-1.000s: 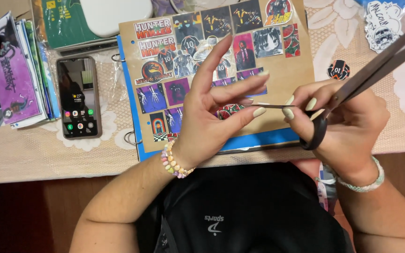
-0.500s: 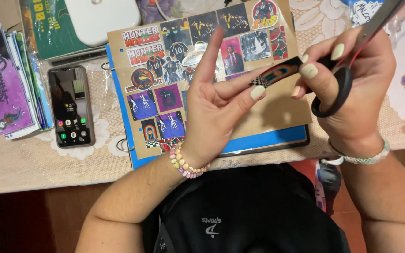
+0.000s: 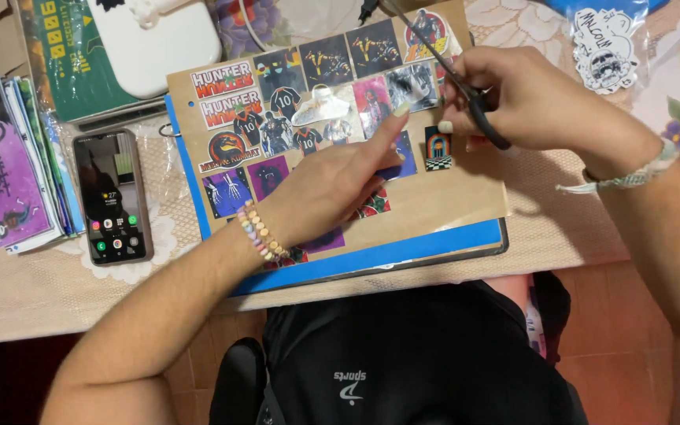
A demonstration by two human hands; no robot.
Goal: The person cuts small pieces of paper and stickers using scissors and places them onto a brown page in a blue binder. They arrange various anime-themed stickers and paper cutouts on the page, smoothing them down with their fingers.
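Observation:
My left hand (image 3: 328, 189) lies palm down on a brown cardboard sheet (image 3: 450, 201) covered with several stickers, its fingertips reaching toward the purple and dark stickers near the middle. It holds nothing. My right hand (image 3: 537, 102) hovers over the sheet's upper right corner and grips black-handled scissors (image 3: 478, 110), whose blades point up and left. A small sticker with an arch and a checkerboard (image 3: 437, 148) lies on the sheet just below the scissors, between the two hands.
The sheet rests on a blue folder (image 3: 403, 256) on a lace-covered table. A phone (image 3: 112, 197) lies to the left beside a stack of booklets (image 3: 17, 169). A white device (image 3: 155, 39) and a green book (image 3: 60, 59) sit at the back left, and a bagged sticker (image 3: 601, 47) at the back right.
Both hands were raised with the small sticker held between them at the scissors. Now the sticker lies on the sheet, my left hand is flat on it, and the scissors have moved up.

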